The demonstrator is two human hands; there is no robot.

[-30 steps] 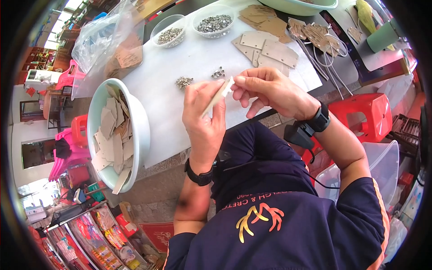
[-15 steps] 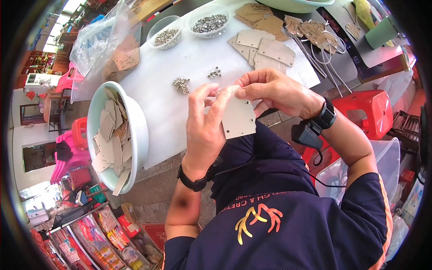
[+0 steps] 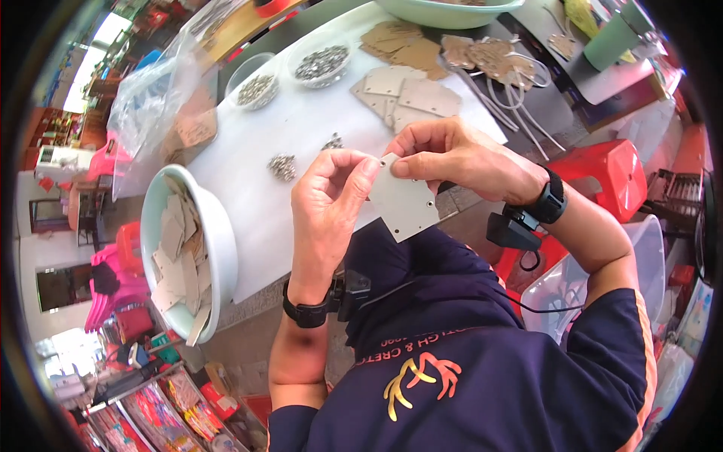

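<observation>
A flat beige panel (image 3: 407, 205) with small holes and metal eyelets along its edges is held over my lap, at the near side of the white work surface. My right hand (image 3: 456, 160) pinches its top edge between thumb and fingers. Against the upper left corner, thumb and forefinger of my left hand (image 3: 327, 197) close together beside an eyelet; any tiny part between them is hidden. Just beyond lie a small heap of metal eyelets (image 3: 282, 167) and a few loose ones (image 3: 332, 142). Similar beige panels (image 3: 407, 94) are stacked farther back.
At the left stands a pale blue basin (image 3: 223, 252) filled with panels. Clear tubs of small metal parts (image 3: 321, 62) (image 3: 256, 90) sit at the back. White cords (image 3: 520, 113), brown pieces (image 3: 403, 45) and a green cup (image 3: 614, 41) lie beyond. A red stool (image 3: 606, 177) is at right.
The whole view has shifted, with the table contents now farther left. The panel has tilted in my hands, and my left thumb and forefinger have come together at its upper left corner.
</observation>
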